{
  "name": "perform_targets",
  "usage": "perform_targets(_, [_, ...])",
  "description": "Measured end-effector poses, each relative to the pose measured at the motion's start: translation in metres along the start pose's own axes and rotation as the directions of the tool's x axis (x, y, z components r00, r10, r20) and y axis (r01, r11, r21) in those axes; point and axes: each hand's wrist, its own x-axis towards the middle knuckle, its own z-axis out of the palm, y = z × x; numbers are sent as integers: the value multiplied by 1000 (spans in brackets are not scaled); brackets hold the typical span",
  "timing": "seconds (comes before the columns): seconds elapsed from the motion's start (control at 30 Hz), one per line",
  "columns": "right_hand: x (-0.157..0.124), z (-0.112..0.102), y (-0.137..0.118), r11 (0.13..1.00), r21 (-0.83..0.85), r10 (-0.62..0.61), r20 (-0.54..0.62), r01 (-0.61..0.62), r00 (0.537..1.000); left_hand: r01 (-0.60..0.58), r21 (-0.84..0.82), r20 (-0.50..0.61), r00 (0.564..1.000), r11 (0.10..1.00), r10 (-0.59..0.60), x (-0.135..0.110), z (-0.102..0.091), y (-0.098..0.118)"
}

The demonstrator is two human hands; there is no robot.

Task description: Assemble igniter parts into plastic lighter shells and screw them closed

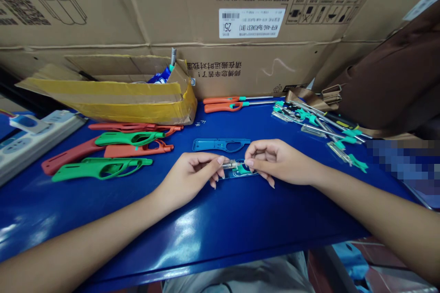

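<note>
Uneven pressure from the left hand [189, 178], pinching a small transparent cylinder [229, 165], and the right hand [277, 160], fingertips pinched, contents unclear, could dislodge the turquoise plastic piece [242, 169].

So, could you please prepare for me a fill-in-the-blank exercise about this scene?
1. The left hand pinches a small part above a table coloured ____.
2. Near the power strip lie reddish and ____ handle shells.
3. The open carton carries ____ tape.
4. The power strip is at the table's ____ side.
Missing words: blue; green; yellow; left.
</note>
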Motion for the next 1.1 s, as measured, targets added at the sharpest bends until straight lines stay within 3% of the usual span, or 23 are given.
perform_targets(1.1, [0, 1, -1, 999, 38, 6, 7, -6, 1000, 16, 41, -5, 1000, 999, -15, -1, 0, 2])
